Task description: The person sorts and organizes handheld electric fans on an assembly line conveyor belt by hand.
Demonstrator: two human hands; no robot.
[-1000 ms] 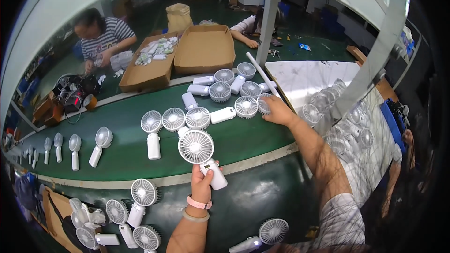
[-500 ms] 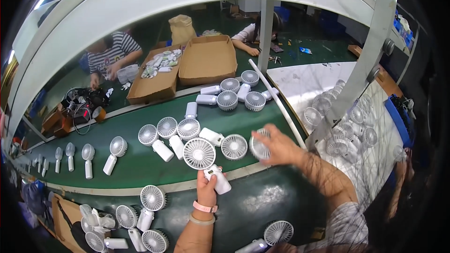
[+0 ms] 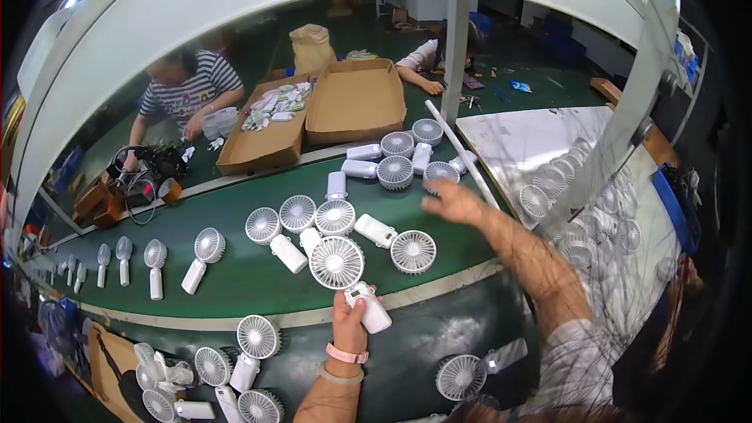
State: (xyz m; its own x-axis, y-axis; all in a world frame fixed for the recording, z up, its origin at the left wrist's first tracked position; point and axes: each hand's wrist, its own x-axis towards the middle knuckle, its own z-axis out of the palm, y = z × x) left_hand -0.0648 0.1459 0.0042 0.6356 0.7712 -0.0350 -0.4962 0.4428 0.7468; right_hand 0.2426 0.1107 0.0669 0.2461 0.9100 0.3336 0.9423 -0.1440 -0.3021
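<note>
My left hand (image 3: 352, 319) is closed round the handle of a white handheld fan (image 3: 337, 262), its round grille tilted up over the near edge of the green belt (image 3: 235, 286). Farther right, my right hand (image 3: 454, 202) reaches over the belt with fingers apart and nothing seen in them. Its fingertips are close to a fan (image 3: 442, 172) of the far cluster; whether they touch cannot be made out. Just right of the held fan lies another fan (image 3: 413, 252). Several more fans (image 3: 298, 213) lie to its upper left.
Fans stand in a row (image 3: 155, 266) along the belt's left. Others lie on the near bench (image 3: 258, 337), with one (image 3: 460, 377) at lower right. A white rod (image 3: 462, 153) crosses the belt's right end. Beyond are cardboard boxes (image 3: 356, 102), a metal post (image 3: 454, 55) and two people.
My right hand has moved away over the belt; the fan under it is gone from that spot. A fan at lower right now lies with its handle turned rightward. My left hand keeps its fan.
</note>
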